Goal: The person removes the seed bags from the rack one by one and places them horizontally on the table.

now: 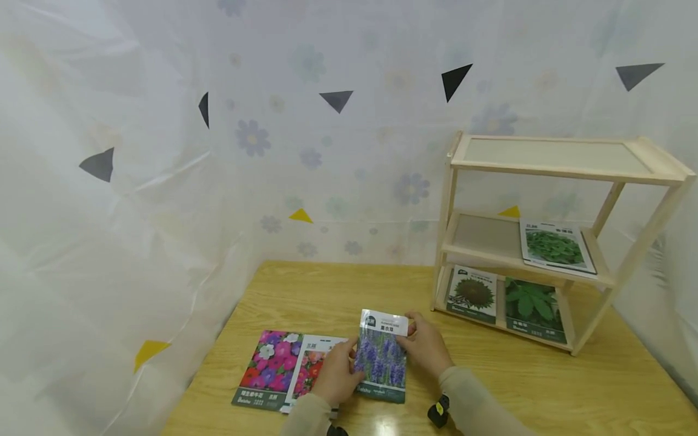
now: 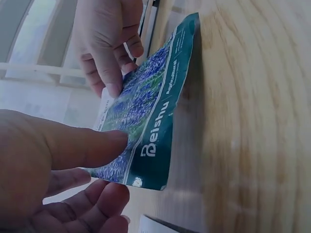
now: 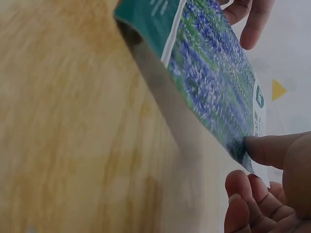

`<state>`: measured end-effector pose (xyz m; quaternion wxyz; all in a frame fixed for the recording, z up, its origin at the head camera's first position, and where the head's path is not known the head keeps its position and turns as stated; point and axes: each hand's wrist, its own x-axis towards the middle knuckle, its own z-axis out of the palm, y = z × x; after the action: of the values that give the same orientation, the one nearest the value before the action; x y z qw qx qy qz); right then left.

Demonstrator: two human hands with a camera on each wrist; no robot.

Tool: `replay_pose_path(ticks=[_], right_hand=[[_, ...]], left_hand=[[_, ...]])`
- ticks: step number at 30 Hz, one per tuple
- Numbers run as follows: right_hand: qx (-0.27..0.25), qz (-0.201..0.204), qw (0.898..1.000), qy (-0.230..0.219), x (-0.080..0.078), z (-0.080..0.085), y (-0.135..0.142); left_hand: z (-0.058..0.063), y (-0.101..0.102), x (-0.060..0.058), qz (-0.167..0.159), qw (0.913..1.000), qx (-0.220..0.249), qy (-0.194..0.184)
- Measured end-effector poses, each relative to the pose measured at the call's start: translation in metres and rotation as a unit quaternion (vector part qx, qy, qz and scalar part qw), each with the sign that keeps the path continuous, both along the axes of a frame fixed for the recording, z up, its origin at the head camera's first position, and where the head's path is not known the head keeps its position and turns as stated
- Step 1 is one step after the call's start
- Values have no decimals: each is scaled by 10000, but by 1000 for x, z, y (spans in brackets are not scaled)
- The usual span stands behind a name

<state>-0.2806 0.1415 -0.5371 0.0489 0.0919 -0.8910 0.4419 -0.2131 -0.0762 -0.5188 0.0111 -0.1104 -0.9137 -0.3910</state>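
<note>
A seed packet with purple lavender flowers (image 1: 380, 357) is held between both hands, tilted up off the wooden table. My left hand (image 1: 337, 372) pinches its left edge, thumb on the printed front and fingers behind, as the left wrist view shows. On the opposite edge, near the white top, my right hand (image 1: 428, 345) pinches it between thumb and fingers. The packet's green lower band (image 2: 163, 141) reads "Beishu". Just left of my left hand lie a packet with pink and purple flowers (image 1: 271, 366) and a white-topped flower packet (image 1: 308, 369), partly covered by that hand.
A wooden shelf rack (image 1: 572, 175) stands at the right. Its middle shelf bears a green-leaf packet (image 1: 556, 248); the bottom one bears a sunflower packet (image 1: 473, 295) and a dark green leaf packet (image 1: 534, 307). A patterned white curtain (image 1: 338, 163) hangs behind the table (image 1: 327, 290).
</note>
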Motion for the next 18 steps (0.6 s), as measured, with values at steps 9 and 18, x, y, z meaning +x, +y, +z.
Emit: replay_pose_path(ticks=[9,18], right_hand=[[645,120,9977,140,3,-8,-3],[1345,64,9909,61,5,-16,-1]], left_hand=[[-8,-6,7,-40,9925,-1101,535],[-10,-10,12,-534,9761,-1916,870]])
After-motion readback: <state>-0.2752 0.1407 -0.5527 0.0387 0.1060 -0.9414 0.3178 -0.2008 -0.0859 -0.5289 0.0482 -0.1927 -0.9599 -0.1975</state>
